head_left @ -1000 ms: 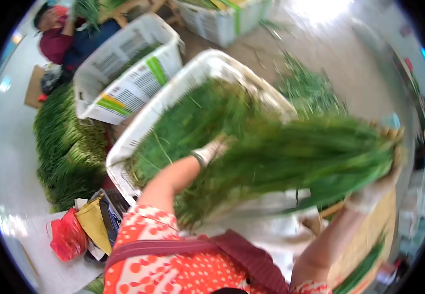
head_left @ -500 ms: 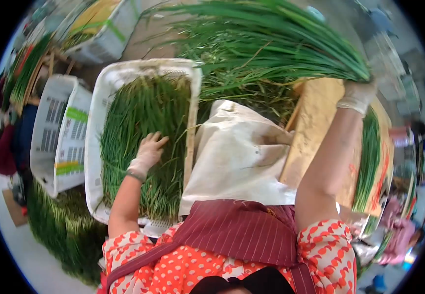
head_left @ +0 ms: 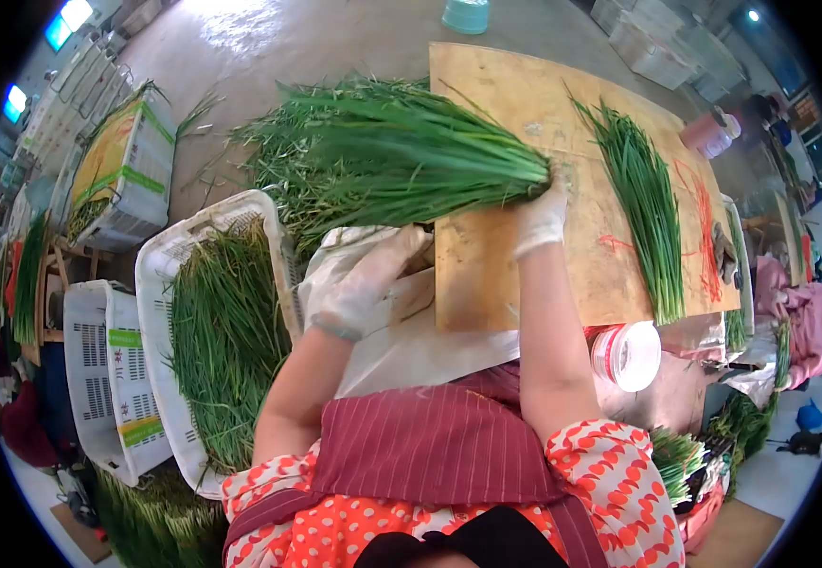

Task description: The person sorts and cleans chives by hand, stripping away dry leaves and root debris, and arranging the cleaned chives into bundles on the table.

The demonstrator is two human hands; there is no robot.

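My gloved right hand (head_left: 545,216) is closed around the base of a large bunch of garlic chives (head_left: 411,161). The bunch lies sideways across the near left side of a wooden board (head_left: 487,275), its leaf tips pointing left. My gloved left hand (head_left: 366,289) is just below the leaves, over a white sheet (head_left: 411,346) on my lap, fingers stretched out and holding nothing I can see. Whether its fingertips touch the leaves I cannot tell. A smaller bundle of chives (head_left: 640,208) lies on the board to the right, beside red ties (head_left: 706,232).
On my left stands a white crate (head_left: 157,270) filled with chives, with another white crate (head_left: 89,327) beyond it. Loose leaves (head_left: 283,142) are heaped behind the sheet. A white tub (head_left: 634,357) sits below the board, and a pink bottle (head_left: 709,133) stands past its far right corner.
My right hand has brought the chive bunch down and left, nearer my body. My left hand has left the crate and moved right, over the white sheet. The view has shifted toward the board.
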